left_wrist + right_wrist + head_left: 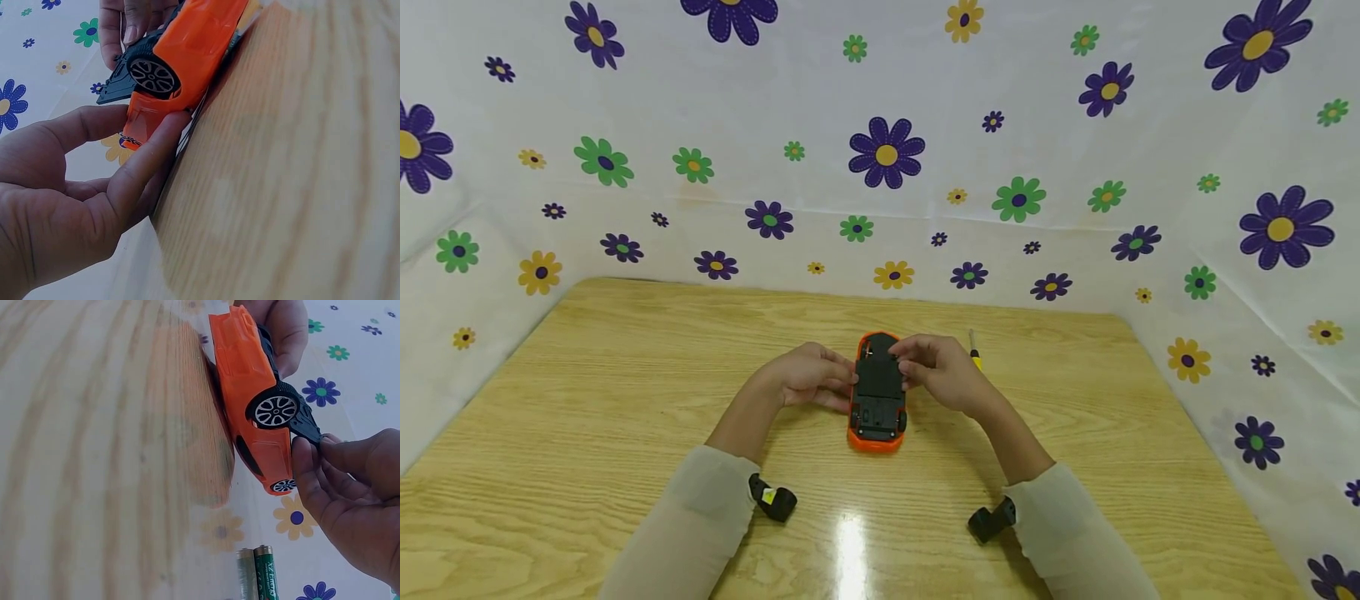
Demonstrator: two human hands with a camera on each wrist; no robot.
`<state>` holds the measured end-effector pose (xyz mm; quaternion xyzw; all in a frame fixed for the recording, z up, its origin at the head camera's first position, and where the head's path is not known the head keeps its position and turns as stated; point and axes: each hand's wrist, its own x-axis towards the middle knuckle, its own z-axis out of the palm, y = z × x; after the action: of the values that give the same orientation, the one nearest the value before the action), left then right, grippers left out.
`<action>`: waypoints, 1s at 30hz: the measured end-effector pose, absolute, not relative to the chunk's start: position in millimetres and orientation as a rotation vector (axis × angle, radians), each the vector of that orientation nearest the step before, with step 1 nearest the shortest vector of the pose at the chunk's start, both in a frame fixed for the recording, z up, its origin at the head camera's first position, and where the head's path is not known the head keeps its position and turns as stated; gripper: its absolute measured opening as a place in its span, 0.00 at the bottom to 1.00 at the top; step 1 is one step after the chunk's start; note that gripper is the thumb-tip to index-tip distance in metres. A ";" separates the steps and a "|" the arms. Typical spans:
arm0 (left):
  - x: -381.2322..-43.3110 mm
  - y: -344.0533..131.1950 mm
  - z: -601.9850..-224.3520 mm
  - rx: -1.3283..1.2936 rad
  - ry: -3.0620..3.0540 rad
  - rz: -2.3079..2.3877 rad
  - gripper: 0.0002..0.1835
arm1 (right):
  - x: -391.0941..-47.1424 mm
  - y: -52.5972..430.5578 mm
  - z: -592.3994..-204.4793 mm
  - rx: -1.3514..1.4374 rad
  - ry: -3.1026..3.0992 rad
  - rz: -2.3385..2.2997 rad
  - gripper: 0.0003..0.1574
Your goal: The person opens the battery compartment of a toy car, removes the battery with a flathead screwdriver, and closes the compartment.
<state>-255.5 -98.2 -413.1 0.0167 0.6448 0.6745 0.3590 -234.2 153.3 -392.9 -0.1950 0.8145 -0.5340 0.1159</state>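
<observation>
An orange toy car point(876, 444) lies wheels up on the wooden table, its black underside facing the head camera. My left hand point(811, 377) grips the car by its left side; in the left wrist view, thumb and fingers of the left hand point(81, 181) pinch one orange end. From the other side my right hand point(943, 372) reaches over the underside. In the right wrist view, thumb and fingertips of the right hand point(356, 487) pinch the edge of a black underside panel point(304, 420), which stands tilted out from the orange body.
Behind my right hand lies a screwdriver point(975, 357) with a yellow handle, partly hidden. A green battery point(267, 575) shows at the bottom of the right wrist view, with another or its reflection beside it. A flowered white cloth point(805, 108) stands around the table.
</observation>
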 end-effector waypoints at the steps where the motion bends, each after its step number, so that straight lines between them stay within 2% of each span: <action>1: -255.5 -98.2 -413.1 0.041 1.662 1.741 0.24 | -234.3 153.2 -393.1 -0.569 2.388 -1.561 0.15; 30: -256.7 -97.9 -413.8 0.051 1.646 1.744 0.24 | -238.5 156.2 -393.9 -0.568 2.387 -1.590 0.14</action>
<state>-256.7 -97.9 -413.8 0.0199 0.6395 0.6776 0.3627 -238.5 156.2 -393.9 -0.1930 0.8117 -0.5405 0.1087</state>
